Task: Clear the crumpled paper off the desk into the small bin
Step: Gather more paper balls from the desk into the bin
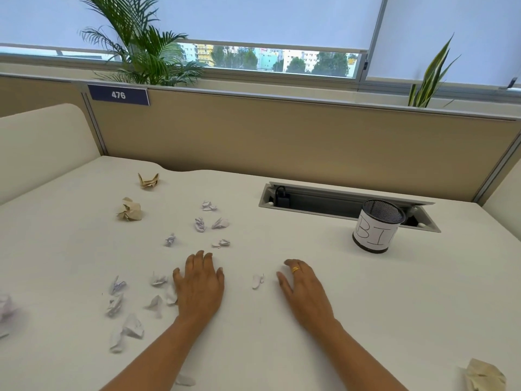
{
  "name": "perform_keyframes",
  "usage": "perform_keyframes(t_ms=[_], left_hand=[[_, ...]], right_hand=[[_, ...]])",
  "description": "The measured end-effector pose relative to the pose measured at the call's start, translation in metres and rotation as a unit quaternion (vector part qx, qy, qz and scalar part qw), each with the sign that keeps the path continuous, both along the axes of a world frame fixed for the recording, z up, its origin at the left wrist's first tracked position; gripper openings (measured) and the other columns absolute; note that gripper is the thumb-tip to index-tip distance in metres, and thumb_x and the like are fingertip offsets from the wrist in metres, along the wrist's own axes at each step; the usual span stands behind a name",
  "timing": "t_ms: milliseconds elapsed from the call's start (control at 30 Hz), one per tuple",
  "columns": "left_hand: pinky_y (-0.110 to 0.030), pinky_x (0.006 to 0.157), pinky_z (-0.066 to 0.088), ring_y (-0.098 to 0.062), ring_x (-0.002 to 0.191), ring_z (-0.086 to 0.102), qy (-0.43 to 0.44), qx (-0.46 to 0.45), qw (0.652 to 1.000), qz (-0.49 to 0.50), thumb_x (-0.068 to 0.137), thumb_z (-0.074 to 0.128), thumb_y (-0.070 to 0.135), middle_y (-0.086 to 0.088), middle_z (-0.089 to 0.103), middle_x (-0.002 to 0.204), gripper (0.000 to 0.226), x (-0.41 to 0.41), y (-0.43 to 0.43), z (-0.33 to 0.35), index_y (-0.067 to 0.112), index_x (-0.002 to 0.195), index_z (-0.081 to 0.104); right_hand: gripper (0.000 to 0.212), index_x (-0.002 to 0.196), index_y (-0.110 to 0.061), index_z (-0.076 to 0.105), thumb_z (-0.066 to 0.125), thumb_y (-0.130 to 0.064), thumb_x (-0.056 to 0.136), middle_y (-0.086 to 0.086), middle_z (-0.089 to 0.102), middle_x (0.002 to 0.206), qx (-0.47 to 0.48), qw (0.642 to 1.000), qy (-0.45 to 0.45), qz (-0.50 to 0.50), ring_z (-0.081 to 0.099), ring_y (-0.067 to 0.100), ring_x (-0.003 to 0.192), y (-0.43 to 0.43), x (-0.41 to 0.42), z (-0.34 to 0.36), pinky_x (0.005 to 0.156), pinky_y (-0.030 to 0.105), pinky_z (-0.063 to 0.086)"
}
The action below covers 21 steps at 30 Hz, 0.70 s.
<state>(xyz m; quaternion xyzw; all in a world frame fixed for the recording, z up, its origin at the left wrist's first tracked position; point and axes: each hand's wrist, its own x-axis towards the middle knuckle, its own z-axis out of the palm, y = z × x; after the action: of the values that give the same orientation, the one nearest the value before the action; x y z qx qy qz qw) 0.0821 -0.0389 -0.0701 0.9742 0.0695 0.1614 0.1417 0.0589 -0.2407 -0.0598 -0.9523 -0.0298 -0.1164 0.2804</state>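
Observation:
Several crumpled white paper scraps (199, 223) lie scattered over the left and middle of the white desk (394, 306). Two tan crumpled pieces (129, 209) sit at the back left, and another tan wad (483, 376) lies at the near right corner. The small black mesh bin (376, 225), wrapped in a white label reading "BIN", stands at the right. My left hand (198, 283) rests flat on the desk with a white scrap (170, 296) touching its outer edge. My right hand (303, 286), wearing a gold ring, lies palm down beside a small white scrap (258, 280).
An open cable tray (324, 203) with a black plug is recessed in the desk behind the bin. A tan partition (282, 136) with a "476" sign closes the back, a cream divider (42, 142) the left. Plants stand behind the partition.

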Motion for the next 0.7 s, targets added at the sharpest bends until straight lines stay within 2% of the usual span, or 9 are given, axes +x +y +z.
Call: perform_keyframes(t_ms=[100, 300, 433, 533, 600, 667, 700], left_hand=[[-0.056, 0.096, 0.038, -0.032, 0.118, 0.056, -0.009, 0.003, 1.0, 0.002, 0.084, 0.064, 0.018, -0.019, 0.061, 0.125, 0.038, 0.001, 0.0, -0.001, -0.001, 0.116, 0.06], [-0.049, 0.1, 0.033, -0.025, 0.127, 0.047, 0.026, 0.021, 0.999, 0.017, 0.091, 0.049, 0.029, -0.009, 0.053, 0.135, 0.04, 0.001, -0.001, 0.002, 0.009, 0.126, 0.053], [-0.051, 0.084, 0.048, -0.032, 0.101, 0.065, 0.001, 0.034, 0.999, 0.002, 0.074, 0.074, 0.019, -0.016, 0.069, 0.108, 0.032, -0.001, -0.003, 0.003, 0.002, 0.1, 0.067], [-0.049, 0.075, 0.052, -0.031, 0.091, 0.069, -0.017, 0.061, 0.998, 0.007, 0.068, 0.078, 0.019, -0.015, 0.072, 0.099, 0.029, -0.002, -0.003, 0.004, 0.004, 0.092, 0.07], [-0.047, 0.07, 0.052, -0.03, 0.087, 0.069, -0.034, 0.084, 0.996, 0.008, 0.075, 0.069, 0.021, -0.013, 0.072, 0.095, 0.021, -0.002, -0.001, 0.003, 0.005, 0.089, 0.07], [-0.044, 0.066, 0.053, -0.029, 0.084, 0.069, -0.034, 0.099, 0.994, 0.009, 0.08, 0.047, 0.025, -0.011, 0.072, 0.091, 0.029, -0.002, -0.001, 0.005, 0.007, 0.086, 0.069], [-0.044, 0.065, 0.053, -0.029, 0.083, 0.069, -0.03, 0.105, 0.994, 0.007, 0.08, 0.044, 0.025, -0.011, 0.072, 0.091, 0.032, -0.002, -0.001, 0.005, 0.007, 0.086, 0.069]], right_hand=[[0.049, 0.139, -0.022, 0.035, 0.039, -0.044, 0.096, -0.004, 0.036, 0.147, -0.004, 0.997, 0.037, 0.07, 0.029, 0.01, 0.137, 0.024, 0.007, 0.002, 0.115, 0.022, 0.021], [0.058, 0.147, -0.023, 0.018, 0.035, -0.045, 0.096, 0.0, 0.011, 0.158, -0.068, 0.983, 0.071, 0.158, 0.008, 0.013, 0.146, 0.061, 0.034, 0.004, 0.121, 0.034, 0.009], [0.056, 0.148, -0.025, 0.013, 0.033, -0.04, 0.098, 0.002, 0.006, 0.159, -0.092, 0.975, 0.073, 0.191, 0.003, 0.016, 0.147, 0.078, 0.053, 0.004, 0.122, 0.038, 0.007], [0.052, 0.148, -0.025, 0.013, 0.032, -0.031, 0.1, 0.0, 0.004, 0.159, -0.096, 0.968, 0.084, 0.215, 0.001, 0.017, 0.147, 0.088, 0.067, 0.005, 0.121, 0.041, 0.005], [0.05, 0.148, -0.025, 0.012, 0.028, -0.025, 0.1, -0.002, 0.002, 0.16, -0.112, 0.959, 0.098, 0.242, -0.002, 0.018, 0.147, 0.095, 0.074, 0.008, 0.12, 0.044, 0.004], [0.05, 0.148, -0.023, 0.01, 0.026, -0.021, 0.101, -0.002, 0.001, 0.16, -0.131, 0.949, 0.115, 0.263, -0.004, 0.02, 0.147, 0.1, 0.08, 0.011, 0.119, 0.046, 0.002], [0.049, 0.148, -0.022, 0.01, 0.025, -0.021, 0.101, -0.002, 0.0, 0.16, -0.14, 0.945, 0.125, 0.268, -0.004, 0.021, 0.147, 0.101, 0.082, 0.013, 0.119, 0.046, 0.002]])
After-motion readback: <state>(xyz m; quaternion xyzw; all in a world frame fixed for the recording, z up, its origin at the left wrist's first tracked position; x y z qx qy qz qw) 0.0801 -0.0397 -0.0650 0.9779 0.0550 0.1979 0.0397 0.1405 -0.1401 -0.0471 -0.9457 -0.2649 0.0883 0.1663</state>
